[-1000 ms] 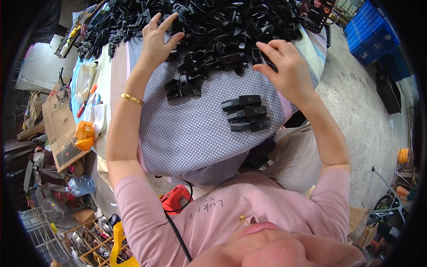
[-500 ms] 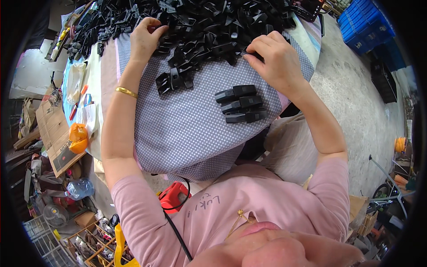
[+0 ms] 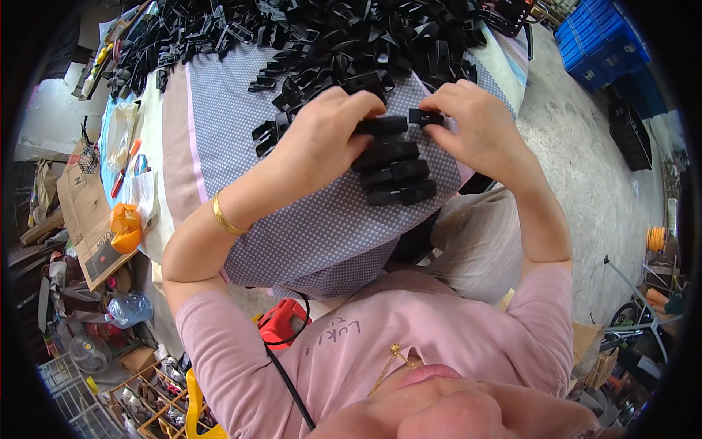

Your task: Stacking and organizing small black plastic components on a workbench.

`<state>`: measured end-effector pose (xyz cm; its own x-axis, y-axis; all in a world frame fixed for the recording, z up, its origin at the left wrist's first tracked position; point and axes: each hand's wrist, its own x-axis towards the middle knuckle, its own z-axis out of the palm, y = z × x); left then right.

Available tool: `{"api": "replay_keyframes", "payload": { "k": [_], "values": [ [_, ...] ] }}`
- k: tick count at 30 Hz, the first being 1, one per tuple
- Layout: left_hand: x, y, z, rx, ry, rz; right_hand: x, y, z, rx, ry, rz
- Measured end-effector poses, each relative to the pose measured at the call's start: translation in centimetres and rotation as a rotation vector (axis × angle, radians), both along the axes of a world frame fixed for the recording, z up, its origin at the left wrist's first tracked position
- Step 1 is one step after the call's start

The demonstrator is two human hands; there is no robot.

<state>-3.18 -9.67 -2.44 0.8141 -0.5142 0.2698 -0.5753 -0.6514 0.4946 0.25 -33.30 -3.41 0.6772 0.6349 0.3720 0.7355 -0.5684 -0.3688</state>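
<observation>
My left hand [image 3: 322,135] is closed, thumb and fingers pinching a black plastic buckle part [image 3: 387,126]. Facing it, a small gap away, is a shorter black buckle part [image 3: 425,117] pinched in my right hand [image 3: 475,124]. Right below the left-hand part, three joined black buckles [image 3: 398,173] lie side by side in a stack-like row on the dotted grey cloth [image 3: 292,227]. A few loose buckle parts [image 3: 265,137] rest on the cloth left of my left hand, partly hidden by it.
A large heap of black buckle parts [image 3: 351,44] covers the table's far side. Orange peel-like objects [image 3: 126,227] and pens [image 3: 118,183] lie at the left edge. Blue crates [image 3: 599,44] and a black crate [image 3: 630,135] stand on the floor to the right.
Both hands have come back from the heap toward the buckle row, the left moving right and nearer. Each now holds a black buckle part, and the two parts face each other.
</observation>
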Motion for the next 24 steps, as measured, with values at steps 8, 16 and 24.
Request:
{"api": "replay_keyframes", "payload": {
  "k": [8, 16, 24],
  "values": [
    [-0.2, 0.6, 0.2, 0.026, 0.133, 0.155, 0.4, 0.5, -0.3, 0.217, -0.054, 0.156],
    [0.0, 0.2, 0.1, -0.042, 0.150, 0.140, 1.3, 2.4, -1.7, 0.251, 0.036, 0.276],
    [1.3, 1.1, 0.6, -0.026, 0.193, 0.025, 1.2, 2.1, -1.0, 0.250, 0.275, 0.287]
  ]
}}
